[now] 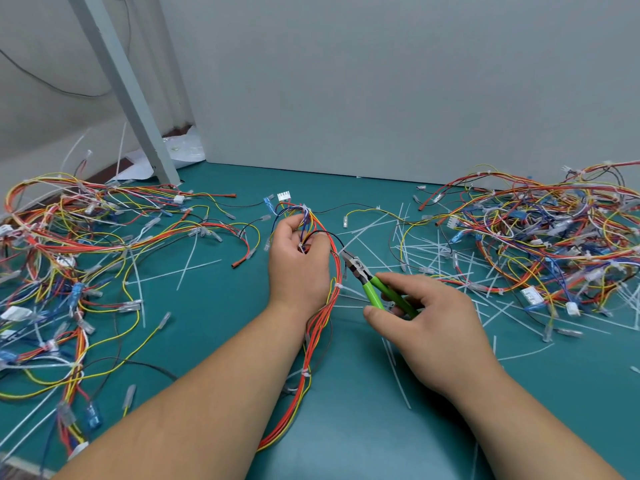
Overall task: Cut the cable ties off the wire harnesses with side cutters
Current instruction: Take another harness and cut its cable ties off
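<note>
Nearest, my two bare forearms reach in from the lower edge over the teal-green mat-covered table (pixel 349 431). Right hand (pixel 433 323): fingers and thumb curled round the side cutters with bright green handles and a dark steel head (pixel 363 275), grasping them by the handles, the head pointing away and to the left. The tip lies just beside the wires; I cannot tell whether the blades are parted. Left hand (pixel 299 265): clenched on the upper part of one wire harness of orange, red and yellow leads (pixel 318 323), fingers folded over a knot of blue, black and orange wires. This harness runs from my grip down between both forearms toward the near edge of the table, curving past the left wrist. Small white nylon cable ties (pixel 336 287) are on it, one just beside the left wrist and another lower down by the forearm. Beyond the left hand the harness ends at a white multi-pin plastic connector (pixel 284 195) lying on the table. To the right and behind the right hand, loose cut strips of white cable tie (pixel 433 251) lie scattered and crossed. Left side: a large tangled heap of multicoloured harnesses (pixel 69 254) with blue and clear terminals. Right side, further off: a second, denser heap of harnesses (pixel 554 237). Farthest: a slanted pale grey metal post (pixel 128 91), crumpled white sheeting (pixel 180 150) at its foot, and a plain pale grey wall (pixel 381 81).
</note>
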`<state>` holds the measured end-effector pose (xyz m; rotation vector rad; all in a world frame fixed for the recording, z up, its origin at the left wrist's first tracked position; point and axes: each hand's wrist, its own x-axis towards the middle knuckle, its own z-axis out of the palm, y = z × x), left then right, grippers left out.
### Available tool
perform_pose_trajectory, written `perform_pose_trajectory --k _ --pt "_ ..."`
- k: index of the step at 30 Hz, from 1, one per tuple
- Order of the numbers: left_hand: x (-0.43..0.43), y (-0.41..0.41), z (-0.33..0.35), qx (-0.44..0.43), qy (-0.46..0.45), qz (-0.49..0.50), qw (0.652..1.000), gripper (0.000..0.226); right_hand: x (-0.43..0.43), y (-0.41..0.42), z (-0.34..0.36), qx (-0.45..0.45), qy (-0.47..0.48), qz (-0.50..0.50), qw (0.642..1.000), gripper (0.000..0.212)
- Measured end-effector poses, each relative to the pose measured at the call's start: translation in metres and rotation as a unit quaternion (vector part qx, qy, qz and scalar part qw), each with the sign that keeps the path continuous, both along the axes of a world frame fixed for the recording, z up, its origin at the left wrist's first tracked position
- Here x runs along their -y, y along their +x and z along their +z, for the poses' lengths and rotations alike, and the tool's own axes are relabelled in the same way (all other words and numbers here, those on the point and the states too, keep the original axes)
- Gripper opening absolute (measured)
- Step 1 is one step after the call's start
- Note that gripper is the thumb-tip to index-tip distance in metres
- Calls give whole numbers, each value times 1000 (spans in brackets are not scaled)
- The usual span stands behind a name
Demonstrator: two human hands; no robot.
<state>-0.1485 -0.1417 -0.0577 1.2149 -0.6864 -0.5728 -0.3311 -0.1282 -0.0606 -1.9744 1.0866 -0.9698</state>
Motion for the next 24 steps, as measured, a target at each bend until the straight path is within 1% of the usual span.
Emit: perform_pose_trajectory --k 9,13,16,24 --pt "0 -1 -1 16 -5 -7 1000 28 1 0 -2 -8 2 6 1000 35" --pt "2 3 -1 -11 -1 4 1000 28 0 0 1 2 -3 10 1000 30" --pt "2 8 -2 -39 0 18 999 28 -2 0 2 10 -7 9 1000 30" --pt "2 4 -2 -28 -6 6 1000 27 -2 2 1 5 -21 9 1000 34"
